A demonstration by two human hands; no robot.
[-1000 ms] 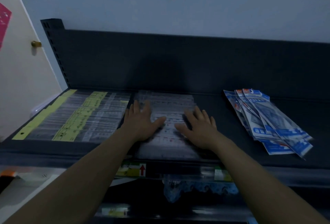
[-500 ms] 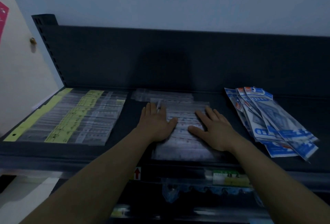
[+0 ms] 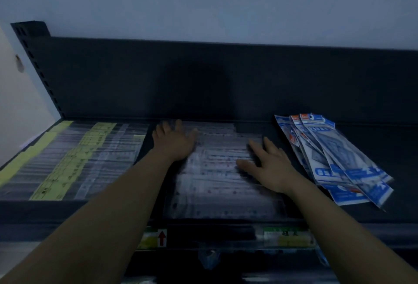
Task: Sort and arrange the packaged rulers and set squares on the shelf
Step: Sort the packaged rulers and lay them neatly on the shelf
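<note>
A pile of clear-packaged rulers (image 3: 217, 188) lies in the middle of the dark shelf (image 3: 339, 213). My left hand (image 3: 174, 142) lies flat on the pile's far left corner, fingers straight and reaching toward the back panel. My right hand (image 3: 268, 166) presses flat on the pile's right side, fingers spread. Left of the pile lies a row of clear ruler packs with yellow labels (image 3: 74, 159). To the right lies a fanned stack of blue-and-white set square packs (image 3: 334, 161), just clear of my right hand.
The shelf's dark back panel (image 3: 226, 80) rises behind the goods. A perforated upright (image 3: 38, 64) stands at the left, beside a pale door. Price labels (image 3: 287, 237) run along the shelf's front lip. More packaged goods show dimly on the lower shelf.
My left hand has slid farther back and left on the clear pile. My right hand moved right along it. The pile's packs have shifted and spread under both palms.
</note>
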